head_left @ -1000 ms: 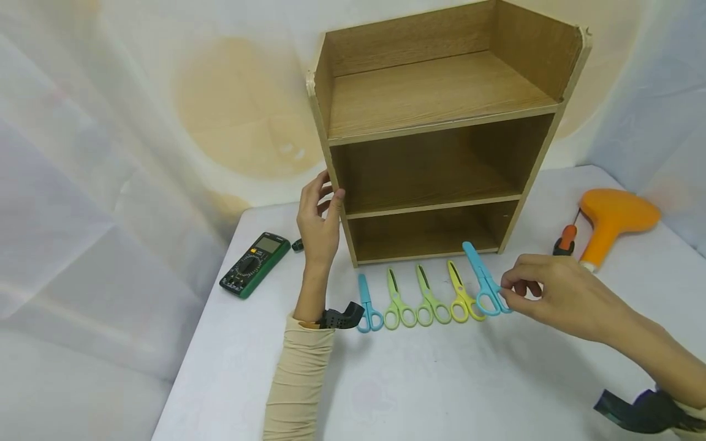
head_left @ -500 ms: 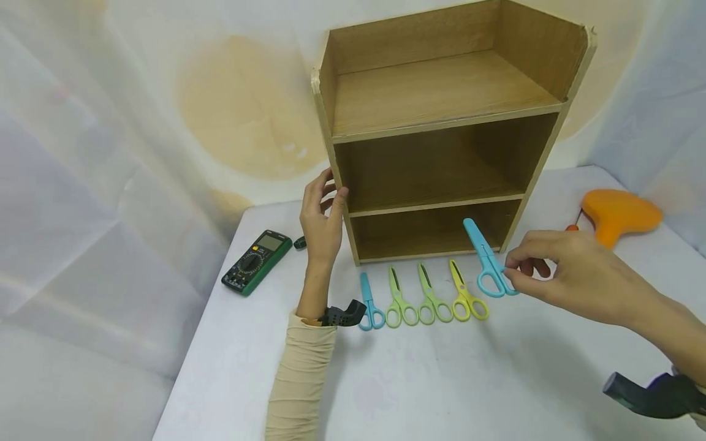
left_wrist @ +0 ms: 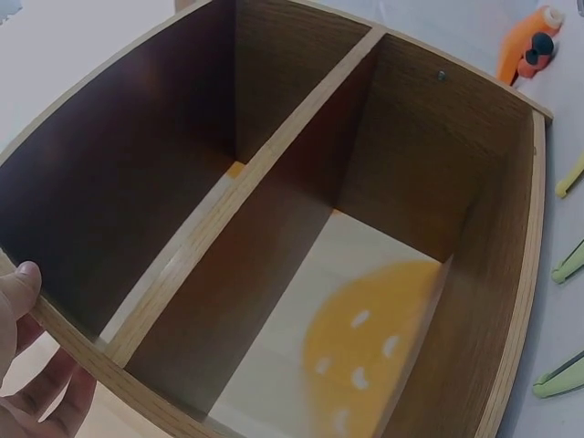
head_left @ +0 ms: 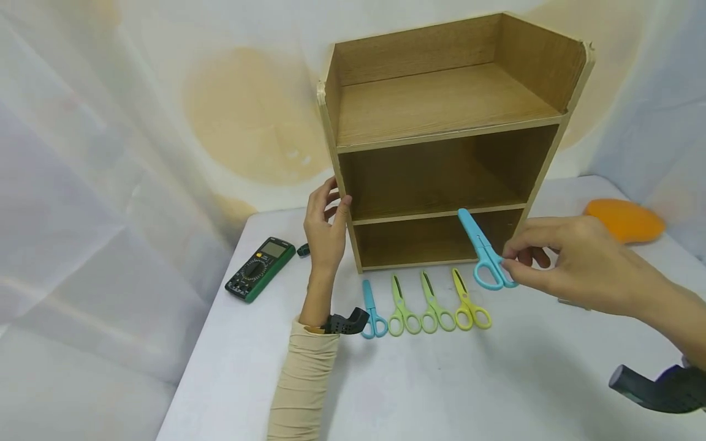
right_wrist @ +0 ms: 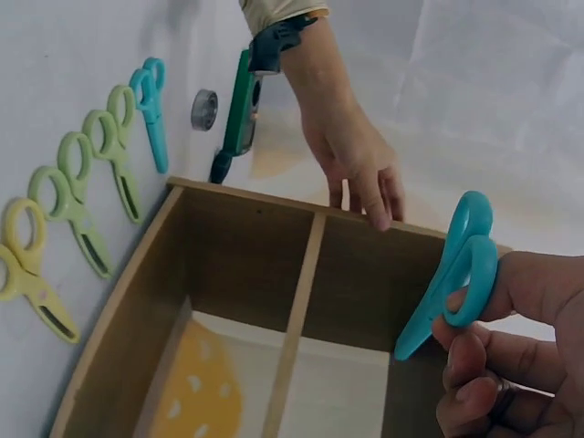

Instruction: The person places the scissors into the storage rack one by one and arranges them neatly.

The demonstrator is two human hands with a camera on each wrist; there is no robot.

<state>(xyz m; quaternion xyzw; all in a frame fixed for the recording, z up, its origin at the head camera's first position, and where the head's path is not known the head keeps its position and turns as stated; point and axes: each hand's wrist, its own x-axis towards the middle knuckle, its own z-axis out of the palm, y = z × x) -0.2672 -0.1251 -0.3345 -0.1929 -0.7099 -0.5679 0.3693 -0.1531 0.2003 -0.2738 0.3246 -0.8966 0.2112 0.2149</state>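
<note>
My right hand (head_left: pixel 584 263) pinches a pair of light blue scissors (head_left: pixel 482 245) by the handle rings. The scissors are raised off the table in front of the wooden shelf (head_left: pixel 452 98), and their tip overlaps its lowest compartment in the head view. My left hand (head_left: pixel 325 239) grips the shelf's left side panel, thumb on the front edge and fingers behind the outer face. Before the shelf lies a row: another pair of blue scissors (head_left: pixel 369 297), two green pairs of scissors (head_left: pixel 399 297) and a yellow pair of scissors (head_left: pixel 462 293).
Left of the shelf lies a green and black multimeter (head_left: pixel 259 269), with a small black object (head_left: pixel 303 250) by it. A dark round roll (right_wrist: pixel 204 109) shows in the right wrist view. To the right is an orange object (head_left: pixel 626 219), partly covered by my right hand.
My right hand has lifted the blue scissors higher, away from the end of the row, and now covers the red-and-black-handled tool. My left hand keeps its grip on the shelf.
</note>
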